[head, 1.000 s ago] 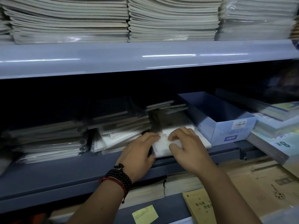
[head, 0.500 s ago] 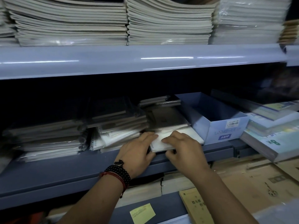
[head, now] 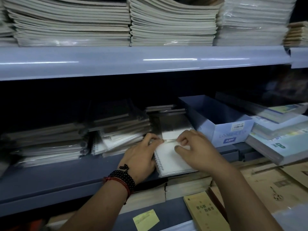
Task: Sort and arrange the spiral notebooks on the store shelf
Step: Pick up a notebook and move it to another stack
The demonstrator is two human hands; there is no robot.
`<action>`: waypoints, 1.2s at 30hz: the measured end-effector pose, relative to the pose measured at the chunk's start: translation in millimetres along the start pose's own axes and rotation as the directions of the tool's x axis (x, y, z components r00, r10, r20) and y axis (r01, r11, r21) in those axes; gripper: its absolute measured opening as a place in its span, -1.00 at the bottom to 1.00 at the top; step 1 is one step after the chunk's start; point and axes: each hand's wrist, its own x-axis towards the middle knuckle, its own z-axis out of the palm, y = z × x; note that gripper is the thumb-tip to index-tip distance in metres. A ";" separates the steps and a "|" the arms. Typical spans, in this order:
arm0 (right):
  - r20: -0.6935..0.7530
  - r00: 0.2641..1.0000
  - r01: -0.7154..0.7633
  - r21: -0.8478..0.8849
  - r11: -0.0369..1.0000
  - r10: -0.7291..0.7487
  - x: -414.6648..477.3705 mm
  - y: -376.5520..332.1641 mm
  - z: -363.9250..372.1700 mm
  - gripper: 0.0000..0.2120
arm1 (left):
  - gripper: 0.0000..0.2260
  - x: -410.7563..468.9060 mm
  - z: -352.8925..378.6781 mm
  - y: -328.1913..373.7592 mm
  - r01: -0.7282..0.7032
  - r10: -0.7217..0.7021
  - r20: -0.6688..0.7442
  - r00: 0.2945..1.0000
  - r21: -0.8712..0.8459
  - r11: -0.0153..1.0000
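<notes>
A single head-worn wide-angle camera looks forward and slightly down from close range into a store shelf unit, its view bowed at the edges. The upper shelf (head: pixel 150 62) crosses the frame near the top, the lower shelf (head: pixel 50 179) lies below the middle, and both forearms enter from the bottom edge, the wearer standing just before the shelving.

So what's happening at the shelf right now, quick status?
Left hand and right hand both pinching the far edge of the small white spiral notebook. Notebook overhangs the shelf's front lip. Blue box close on the right; wrapped notebook stacks left.
</notes>
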 end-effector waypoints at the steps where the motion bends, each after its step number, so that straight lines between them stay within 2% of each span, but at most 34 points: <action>1: -0.018 1.000 -0.010 -0.030 1.000 0.010 8.5 -2.1 4.7 -0.76 | -0.60 -0.1 0.2 -1.0 0.002 -0.002 0.004 1.000 0.000 1.000; 6: 0.016 0.998 -0.051 -0.086 0.995 0.053 38.5 -8.5 19.9 -0.60 | -0.61 1.0 0.9 -1.9 -0.012 0.012 0.007 1.000 -0.015 1.000; 10: 0.114 0.988 -0.103 0.002 0.995 0.102 54.3 -14.2 27.8 -0.72 | -0.62 1.8 -1.6 -3.0 -0.012 0.012 0.006 1.000 0.007 1.000; 15: 0.173 0.985 -0.032 0.022 0.999 0.028 56.4 -9.2 21.2 -0.62 | -0.54 1.7 0.5 -8.2 -0.015 0.015 -0.004 1.000 -0.009 1.000; 18: 0.059 0.996 0.057 0.095 0.994 -0.063 40.0 -8.2 16.3 -0.69 | -0.56 2.5 2.6 -11.6 -0.015 0.015 -0.017 1.000 -0.021 1.000; 19: 0.074 0.993 0.078 0.123 0.989 -0.087 30.4 -8.0 13.9 -0.69 | -0.57 2.6 3.3 -11.6 -0.014 0.014 -0.021 1.000 -0.028 0.999; 22: 0.256 0.956 0.122 0.106 0.987 -0.146 -5.0 -9.1 5.3 -0.49 | -0.58 1.7 4.4 -11.8 -0.011 0.010 -0.028 1.000 -0.042 0.999; 26: 0.364 0.921 0.176 -0.075 0.981 -0.137 -37.1 -9.4 -8.1 -0.19 | -0.54 1.1 4.9 -12.9 -0.007 0.006 -0.019 1.000 -0.020 1.000; 28: 0.330 0.931 0.219 -0.164 0.962 -0.156 -40.1 -9.5 -2.8 -0.24 | -0.52 1.3 4.8 -12.5 0.006 -0.006 -0.012 1.000 -0.011 1.000; 32: 0.123 0.972 0.223 -0.226 0.948 -0.199 -51.2 -15.6 3.0 -0.43 | -0.53 1.5 4.1 -11.8 0.038 -0.038 0.002 0.999 -0.036 0.999; 34: 0.145 0.964 0.254 -0.258 0.932 -0.222 -63.6 -16.2 -6.2 -0.45 | -0.55 2.2 3.1 -11.1 0.037 -0.036 0.018 0.999 -0.057 0.998; 36: 0.269 0.938 0.266 -0.147 0.953 -0.220 -76.2 -12.2 -19.9 -0.47 | -0.56 2.4 2.0 -10.4 0.032 -0.030 0.028 0.999 -0.069 0.997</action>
